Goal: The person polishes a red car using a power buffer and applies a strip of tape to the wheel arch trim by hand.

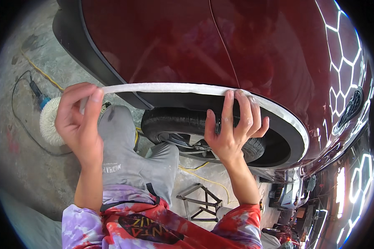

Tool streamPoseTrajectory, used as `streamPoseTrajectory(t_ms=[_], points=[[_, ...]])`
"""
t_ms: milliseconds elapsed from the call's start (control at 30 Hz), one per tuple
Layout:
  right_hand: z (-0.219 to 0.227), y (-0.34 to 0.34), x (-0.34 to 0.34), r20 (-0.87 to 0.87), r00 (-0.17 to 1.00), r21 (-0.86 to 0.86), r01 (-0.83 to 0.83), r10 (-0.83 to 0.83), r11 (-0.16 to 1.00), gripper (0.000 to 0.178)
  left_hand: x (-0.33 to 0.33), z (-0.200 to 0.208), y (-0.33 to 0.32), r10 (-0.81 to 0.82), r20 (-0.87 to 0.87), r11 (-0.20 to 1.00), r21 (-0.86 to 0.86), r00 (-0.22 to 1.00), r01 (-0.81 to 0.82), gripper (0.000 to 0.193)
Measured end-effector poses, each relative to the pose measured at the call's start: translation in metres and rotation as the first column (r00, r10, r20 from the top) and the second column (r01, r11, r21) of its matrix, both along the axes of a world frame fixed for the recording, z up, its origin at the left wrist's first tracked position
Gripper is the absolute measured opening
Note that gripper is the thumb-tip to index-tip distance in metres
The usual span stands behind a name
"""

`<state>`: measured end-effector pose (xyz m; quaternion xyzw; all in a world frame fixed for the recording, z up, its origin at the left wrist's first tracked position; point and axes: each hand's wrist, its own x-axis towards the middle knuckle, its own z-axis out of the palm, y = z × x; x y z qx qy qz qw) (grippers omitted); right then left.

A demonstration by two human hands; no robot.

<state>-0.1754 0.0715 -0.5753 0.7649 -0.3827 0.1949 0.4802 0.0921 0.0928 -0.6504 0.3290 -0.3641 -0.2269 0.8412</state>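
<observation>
A strip of white masking tape (170,87) runs along the edge of a dark red car body panel (170,45), just above the black wheel arch trim (284,143). My left hand (81,124) pinches the tape's left end between thumb and fingers, and that stretch is held off the panel. On the upper curve of the arch, my right hand (232,128) presses its fingertips to the tape, fingers spread. From there the tape follows the arch down to the right. Below the trim sits the tire (153,124), partly behind my right hand.
On the floor at left lies a corded polisher (38,94) with a fluffy white pad (50,122). A yellow cord (45,74) crosses the concrete. A metal frame stand (201,203) stands near my legs. Another vehicle (289,193) is at lower right.
</observation>
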Motion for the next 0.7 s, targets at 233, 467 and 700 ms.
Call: streamPoseTrajectory(t_ms=[233, 467, 700], points=[[0.004, 0.005, 0.001, 0.022, 1.0, 0.049, 0.017, -0.018, 0.999, 0.053, -0.011, -0.028, -0.022, -0.162, -0.131, 0.932, 0.305, 0.978, 0.195, 0.012], [0.009, 0.011, 0.006, -0.039, 0.995, 0.094, 0.091, -0.087, 0.991, 0.056, -0.016, -0.034, -0.038, -0.163, -0.134, 0.927, 0.317, 0.977, 0.198, 0.013], [0.008, 0.014, 0.004, -0.029, 0.992, 0.13, 0.127, -0.124, 0.983, 0.06, -0.026, -0.048, -0.047, -0.194, -0.111, 0.913, 0.343, 0.975, 0.221, 0.013]])
